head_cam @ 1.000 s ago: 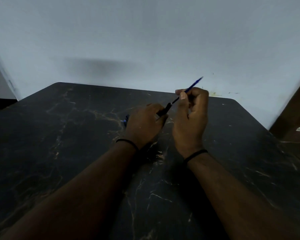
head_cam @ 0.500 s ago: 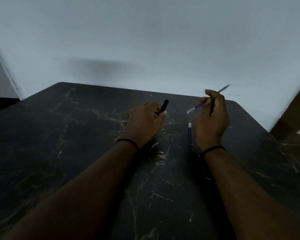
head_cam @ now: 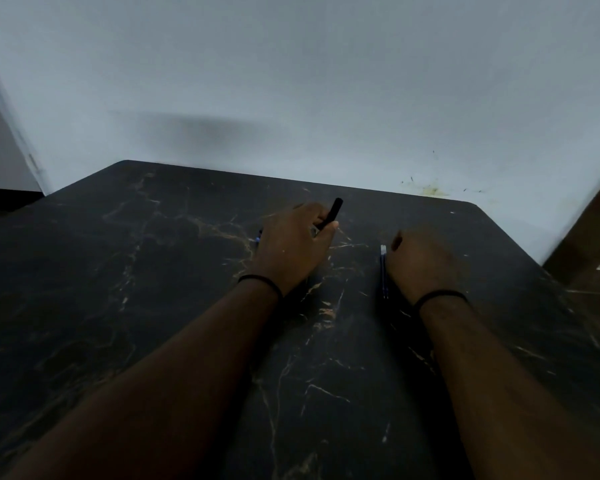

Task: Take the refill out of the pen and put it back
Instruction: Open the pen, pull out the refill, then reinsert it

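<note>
A: The left hand [head_cam: 293, 242] is seen clamped on the black pen barrel [head_cam: 331, 213], its open end tilted up and away.

B: And the right hand [head_cam: 421, 263]?

A: Curled loosely, knuckles up; whether anything is gripped cannot be told. A blue refill [head_cam: 383, 270] is laid flat just beside it on the dark marbled table [head_cam: 153, 271].
</note>
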Available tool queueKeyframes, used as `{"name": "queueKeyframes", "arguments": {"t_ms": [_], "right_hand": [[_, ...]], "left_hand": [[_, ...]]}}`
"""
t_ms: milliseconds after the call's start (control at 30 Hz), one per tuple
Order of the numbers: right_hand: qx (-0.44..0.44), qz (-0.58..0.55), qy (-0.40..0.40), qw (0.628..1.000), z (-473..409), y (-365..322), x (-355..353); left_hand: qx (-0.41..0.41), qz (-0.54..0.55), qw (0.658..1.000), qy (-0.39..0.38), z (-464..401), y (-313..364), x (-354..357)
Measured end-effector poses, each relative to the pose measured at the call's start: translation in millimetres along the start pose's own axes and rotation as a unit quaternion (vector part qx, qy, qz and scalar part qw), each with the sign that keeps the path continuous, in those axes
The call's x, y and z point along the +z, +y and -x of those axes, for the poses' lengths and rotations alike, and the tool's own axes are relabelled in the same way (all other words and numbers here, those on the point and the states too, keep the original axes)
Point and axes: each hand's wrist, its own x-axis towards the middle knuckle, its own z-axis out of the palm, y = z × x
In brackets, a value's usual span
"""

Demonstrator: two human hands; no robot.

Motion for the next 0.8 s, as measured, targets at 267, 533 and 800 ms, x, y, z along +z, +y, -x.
{"name": "queueKeyframes", "arguments": {"t_ms": [267,533,800], "right_hand": [[0.009,-0.024,-0.017,1.0,4.2,-3.9,-3.3],[0.025,-0.058,-0.004,0.998,4.0,-6.4,-2.3],[0.031,-0.044,0.01,0.999,6.5,-8.1,-4.4]], "left_hand": [[-0.002,0.002,1.0,-0.001,1.3,0.6,-1.6],[-0.007,0.001,1.0,0.005,1.1,0.8,-0.9],[-0.005,0.007,1.0,0.012,0.7,1.1,-1.1]]}}
